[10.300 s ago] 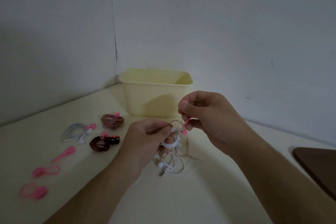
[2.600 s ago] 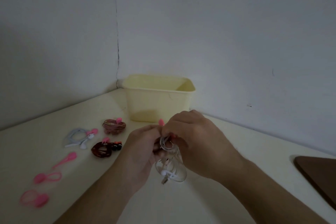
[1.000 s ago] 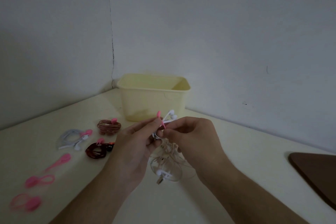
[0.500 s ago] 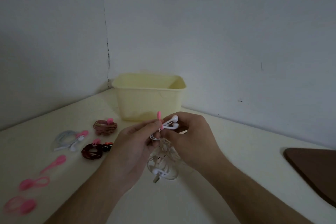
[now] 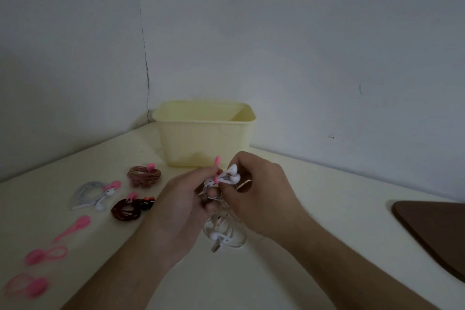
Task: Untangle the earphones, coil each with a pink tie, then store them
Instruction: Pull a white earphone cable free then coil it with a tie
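"Which step are you on?"

"Tying. My left hand and right hand both pinch the white earphones above the table's middle, the pink tie at the top."

"Next?"

"Probably cinch it, then use the yellow bin beyond."

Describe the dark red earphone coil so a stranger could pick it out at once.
Start at the yellow bin in the corner, then look left along the table. Of three tied coils, the dark red coil lies nearest the person, the only one with black earbuds.
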The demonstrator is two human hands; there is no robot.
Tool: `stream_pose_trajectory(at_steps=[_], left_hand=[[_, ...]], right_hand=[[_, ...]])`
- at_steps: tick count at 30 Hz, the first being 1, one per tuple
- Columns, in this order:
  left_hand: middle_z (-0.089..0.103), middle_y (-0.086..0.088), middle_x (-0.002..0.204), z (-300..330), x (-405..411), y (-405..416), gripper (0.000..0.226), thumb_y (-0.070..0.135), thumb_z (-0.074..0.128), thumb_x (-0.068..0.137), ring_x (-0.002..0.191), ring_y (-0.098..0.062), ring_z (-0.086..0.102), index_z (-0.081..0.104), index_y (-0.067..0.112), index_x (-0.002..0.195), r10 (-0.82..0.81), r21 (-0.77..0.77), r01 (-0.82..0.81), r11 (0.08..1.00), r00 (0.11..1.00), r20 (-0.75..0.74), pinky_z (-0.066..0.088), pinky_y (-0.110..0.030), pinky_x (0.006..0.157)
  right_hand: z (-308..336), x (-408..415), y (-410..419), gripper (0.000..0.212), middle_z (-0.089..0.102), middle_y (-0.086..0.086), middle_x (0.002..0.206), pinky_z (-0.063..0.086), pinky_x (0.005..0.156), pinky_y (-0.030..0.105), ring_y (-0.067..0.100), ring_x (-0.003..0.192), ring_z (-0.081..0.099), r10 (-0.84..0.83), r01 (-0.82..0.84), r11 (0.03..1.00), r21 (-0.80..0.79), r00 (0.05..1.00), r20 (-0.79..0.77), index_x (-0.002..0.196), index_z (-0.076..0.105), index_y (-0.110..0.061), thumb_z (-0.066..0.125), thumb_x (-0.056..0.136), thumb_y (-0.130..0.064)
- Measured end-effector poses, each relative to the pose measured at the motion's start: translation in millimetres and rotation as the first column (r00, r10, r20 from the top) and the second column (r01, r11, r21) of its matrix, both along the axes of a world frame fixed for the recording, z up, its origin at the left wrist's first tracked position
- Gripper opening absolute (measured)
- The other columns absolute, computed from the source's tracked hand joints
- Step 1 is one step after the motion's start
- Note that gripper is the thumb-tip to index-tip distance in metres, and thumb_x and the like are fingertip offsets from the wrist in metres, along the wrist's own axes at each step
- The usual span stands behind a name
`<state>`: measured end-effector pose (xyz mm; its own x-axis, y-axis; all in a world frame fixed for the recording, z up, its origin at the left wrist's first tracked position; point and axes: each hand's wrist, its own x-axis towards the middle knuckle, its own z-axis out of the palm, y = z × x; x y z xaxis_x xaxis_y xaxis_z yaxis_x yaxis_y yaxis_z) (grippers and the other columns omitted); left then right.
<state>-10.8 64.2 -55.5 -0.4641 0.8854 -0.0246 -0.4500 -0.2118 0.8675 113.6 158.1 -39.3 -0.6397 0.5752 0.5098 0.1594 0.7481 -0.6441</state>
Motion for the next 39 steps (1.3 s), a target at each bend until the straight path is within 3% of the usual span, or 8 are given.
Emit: stream_pose_trajectory(at_steps=[6,12,18,22,27,32,36,39], left_hand=[[0.054,0.000,0.076,4,4,-4,0.028,0.017,0.062,0.099,0.057,-0.006,0.043,0.079,0.013,0.077,0.015,0.021,-0.014,1.000,0.999,-0.040,0.029,-0.025,0.055],[0.046,-0.003,0.069,5,3,-4,0.033,0.025,0.064,0.100,0.054,-0.007,0.049,0.075,-0.004,0.112,0.003,-0.013,-0.004,1.000,0.995,-0.103,0.036,-0.022,0.050],[0.056,-0.008,0.066,4,2,-6,0.041,0.032,0.066,0.098,0.073,-0.027,0.066,0.074,-0.007,0.109,-0.013,-0.026,0.009,1.000,0.988,-0.155,0.047,-0.066,0.098],[0.055,-0.010,0.066,4,3,-5,0.029,0.029,0.067,0.096,0.065,-0.027,0.064,0.073,0.001,0.090,0.051,-0.030,-0.056,0.998,0.988,-0.144,0.042,-0.057,0.088],[0.060,-0.017,0.081,2,2,-6,0.027,0.027,0.064,0.097,0.058,-0.023,0.061,0.074,0.005,0.084,0.079,-0.070,-0.093,0.993,0.980,-0.182,0.039,-0.045,0.074],[0.070,-0.013,0.090,1,1,-5,0.034,0.031,0.072,0.094,0.065,-0.020,0.063,0.072,-0.002,0.103,0.097,-0.059,-0.111,0.992,0.975,-0.200,0.041,-0.033,0.060],[0.070,-0.013,0.086,0,1,-4,0.027,0.025,0.073,0.092,0.067,-0.021,0.064,0.076,0.001,0.103,0.140,-0.057,-0.154,0.986,0.968,-0.208,0.046,-0.030,0.059],[0.073,-0.011,0.085,1,3,-4,0.015,0.019,0.071,0.094,0.067,-0.022,0.067,0.079,0.007,0.100,0.120,-0.041,-0.130,0.991,0.976,-0.181,0.051,-0.026,0.053]], right_hand=[[2,0,3,0.018,0.069,-0.004,0.072,0.053,0.064,0.032,0.012,0.067,0.065,0.048,-0.042,0.993,-0.114,0.998,0.044,0.078,0.063,-0.022,0.076,0.090,-0.020],[13,7,5,0.009,0.075,0.024,0.094,0.057,0.062,0.030,0.023,0.074,0.067,0.211,-0.187,0.807,-0.560,0.977,-0.023,0.098,0.074,-0.003,0.077,0.093,-0.010],[16,11,5,0.011,0.080,0.009,0.096,0.055,0.066,0.026,0.017,0.078,0.070,0.370,-0.287,0.622,-0.728,0.928,-0.050,0.099,0.080,-0.008,0.069,0.096,-0.005],[16,8,3,0.020,0.077,0.011,0.086,0.059,0.067,0.030,0.021,0.077,0.070,0.339,-0.269,0.706,-0.655,0.941,-0.020,0.083,0.077,-0.014,0.068,0.097,-0.001],[14,5,3,0.010,0.077,0.011,0.078,0.064,0.067,0.043,0.024,0.066,0.077,0.153,-0.092,0.943,-0.321,0.973,0.171,0.091,0.066,-0.006,0.066,0.098,-0.013],[5,0,2,0.013,0.064,0.001,0.068,0.048,0.058,0.038,0.016,0.062,0.061,-0.044,0.041,0.999,0.020,0.985,0.169,0.081,0.053,-0.018,0.061,0.090,-0.015],[-1,-4,1,0.013,0.065,-0.002,0.066,0.042,0.055,0.028,0.016,0.063,0.059,-0.070,0.070,0.997,0.014,0.995,0.067,0.078,0.056,-0.017,0.064,0.087,-0.012],[0,-3,3,0.009,0.071,-0.002,0.069,0.055,0.064,0.034,0.017,0.066,0.068,-0.056,0.057,0.979,-0.197,0.998,0.009,0.078,0.062,-0.017,0.066,0.083,-0.011]])
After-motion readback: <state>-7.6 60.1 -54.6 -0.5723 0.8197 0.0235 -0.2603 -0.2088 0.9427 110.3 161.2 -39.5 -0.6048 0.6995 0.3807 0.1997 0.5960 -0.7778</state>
